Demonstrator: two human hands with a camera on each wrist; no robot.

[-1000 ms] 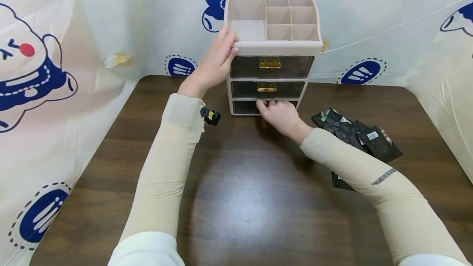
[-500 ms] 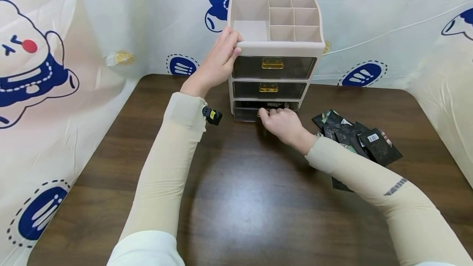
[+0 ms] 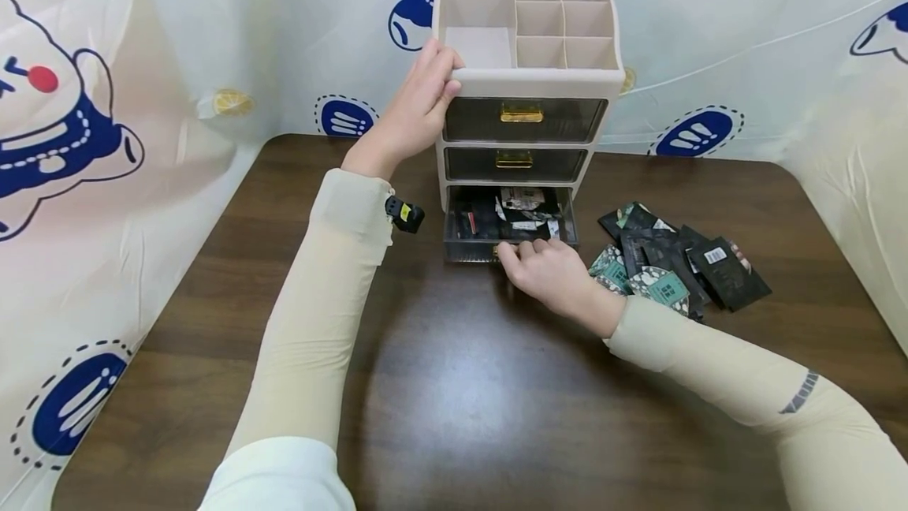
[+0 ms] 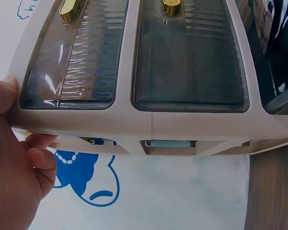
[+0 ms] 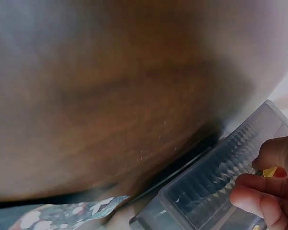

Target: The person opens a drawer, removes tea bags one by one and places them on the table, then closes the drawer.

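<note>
A white drawer organizer [image 3: 535, 83] stands at the back of the table, with two upper drawers closed. Its bottom drawer [image 3: 468, 251], clear and dark, is pulled out and holds black packets [image 3: 482, 218] and other small items. My left hand [image 3: 418, 109] grips the organizer's upper left front corner; in the left wrist view the thumb is at the front and the fingers behind the side. My right hand [image 3: 553, 278] pinches the bottom drawer's gold handle [image 5: 269, 171] between thumb and curled fingers, which mostly hide it.
Several black and green packets [image 3: 727, 274] lie in a loose pile to the right of the drawer. Open compartments [image 3: 542, 30] top the organizer. A printed curtain [image 3: 284, 38] hangs behind the brown table [image 3: 454, 400].
The bottom drawer has slid out toward me with my right hand on its handle, and its contents have come into view. The left hand stays on the organizer's corner.
</note>
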